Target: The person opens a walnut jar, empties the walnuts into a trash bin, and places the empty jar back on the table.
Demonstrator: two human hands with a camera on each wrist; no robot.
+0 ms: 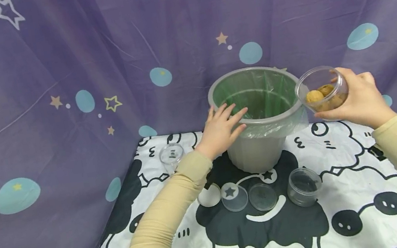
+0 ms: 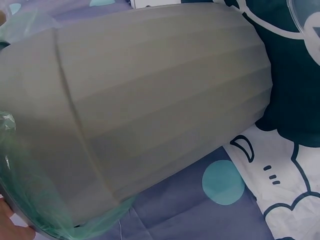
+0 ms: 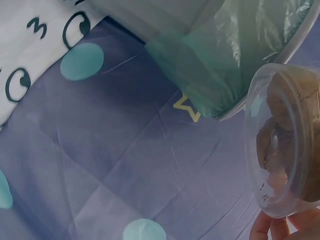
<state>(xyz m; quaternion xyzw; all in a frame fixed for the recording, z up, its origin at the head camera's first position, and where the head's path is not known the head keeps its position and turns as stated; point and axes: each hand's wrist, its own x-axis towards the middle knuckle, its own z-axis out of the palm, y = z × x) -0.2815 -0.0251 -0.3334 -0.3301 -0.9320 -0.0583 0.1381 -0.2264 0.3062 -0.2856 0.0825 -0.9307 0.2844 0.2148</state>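
A grey trash bin (image 1: 253, 150) lined with a translucent green bag (image 1: 263, 92) stands upright at the back of the cloth. At its near-left rim is my left hand (image 1: 221, 133), fingers spread and fairly straight over the edge. To the right of the bin, my right hand (image 1: 363, 93) grips a clear plastic tub (image 1: 316, 77) by its side. The tub tilts toward the bin, its mouth beside the right rim. Inside lie several round tan-brown pieces (image 1: 315, 97) resembling walnuts. In the right wrist view, the tub's base (image 3: 270, 195) faces the camera, with fingertips (image 3: 277, 229) below it.
In front of the bin lie a whitish round lid (image 1: 209, 196) and two clear lids (image 1: 235, 199). A clear jar (image 1: 304, 187) stands to their right. Left of the bin is another clear container (image 1: 171, 154). A purple patterned curtain (image 1: 167, 25) hangs behind.
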